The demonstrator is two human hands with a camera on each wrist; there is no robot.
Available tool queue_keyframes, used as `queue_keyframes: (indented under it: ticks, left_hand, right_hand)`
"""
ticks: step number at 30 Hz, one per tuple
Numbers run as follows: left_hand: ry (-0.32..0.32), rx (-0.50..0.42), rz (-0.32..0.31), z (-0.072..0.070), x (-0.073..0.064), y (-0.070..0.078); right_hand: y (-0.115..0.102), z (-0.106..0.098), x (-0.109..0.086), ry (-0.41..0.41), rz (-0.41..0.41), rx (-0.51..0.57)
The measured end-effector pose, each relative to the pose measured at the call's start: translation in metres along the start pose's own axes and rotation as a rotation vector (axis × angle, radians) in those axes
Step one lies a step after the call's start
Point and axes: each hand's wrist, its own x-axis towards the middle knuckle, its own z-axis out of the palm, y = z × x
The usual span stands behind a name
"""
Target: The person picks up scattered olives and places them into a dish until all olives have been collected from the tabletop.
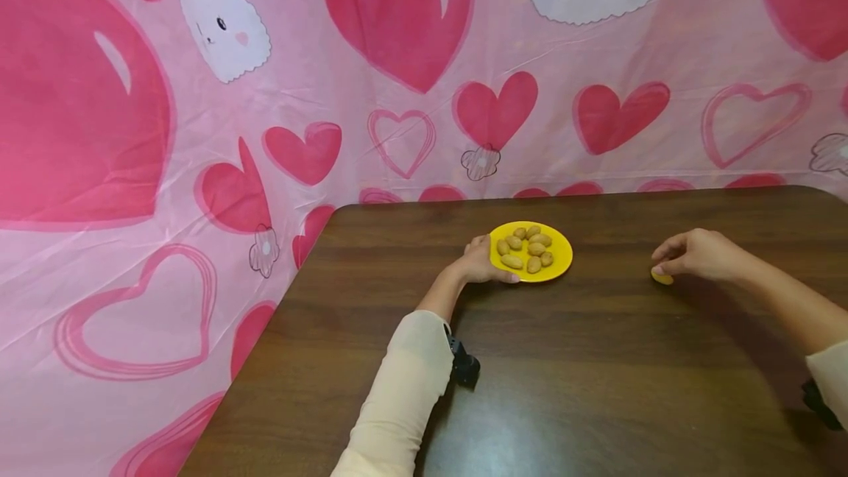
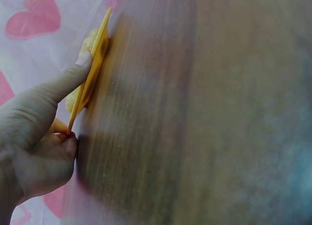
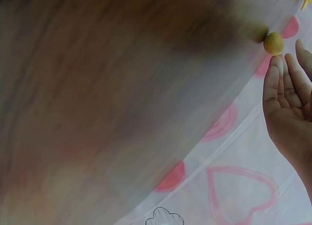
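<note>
A yellow plate (image 1: 562, 260) lies on the table with several small potatoes (image 1: 537, 249) on it. My left hand (image 1: 480, 262) holds the plate's left rim; in the left wrist view its thumb (image 2: 73, 78) lies over the edge while the other fingers are partly hidden beneath it. Well to the right of the plate, a single potato (image 1: 662, 277) sits on the tabletop. Over that potato is my right hand (image 1: 707, 255). The right wrist view has the fingers (image 3: 287, 86) nearly straight, their tips at the lone potato (image 3: 273, 43), with the thumb apart from it.
The brown wooden table (image 1: 563, 374) reaches back to a pink cloth (image 1: 424, 146) printed with hearts, which also hangs along the left side. Small black cameras (image 1: 466, 366) are strapped at the wrists.
</note>
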Motion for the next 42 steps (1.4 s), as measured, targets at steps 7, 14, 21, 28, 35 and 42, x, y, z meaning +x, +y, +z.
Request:
queue_keyframes:
  ticks: [7,14,21,28,35,42]
  left_hand:
    - [0.000,0.001,-0.006,0.000,-0.001,0.002]
    - [-0.006,0.004,-0.012,-0.001,-0.002,0.003]
    - [0.000,0.000,-0.015,0.000,0.000,0.001]
    - [0.006,-0.003,-0.005,-0.001,0.000,0.002]
    - [0.006,0.000,-0.003,-0.001,-0.001,0.003]
    - [0.001,-0.005,-0.004,-0.001,-0.002,0.003]
  right_hand:
    - [0.003,0.000,-0.003,-0.006,0.009,-0.015]
    - [0.005,0.001,-0.002,-0.031,0.022,-0.028]
    - [0.005,0.001,-0.001,-0.068,0.048,0.033]
    - [0.004,0.002,0.002,-0.068,0.029,0.041]
    - [-0.001,0.002,0.004,-0.042,-0.001,0.020]
    - [-0.010,0.005,0.011,-0.004,-0.006,0.081]
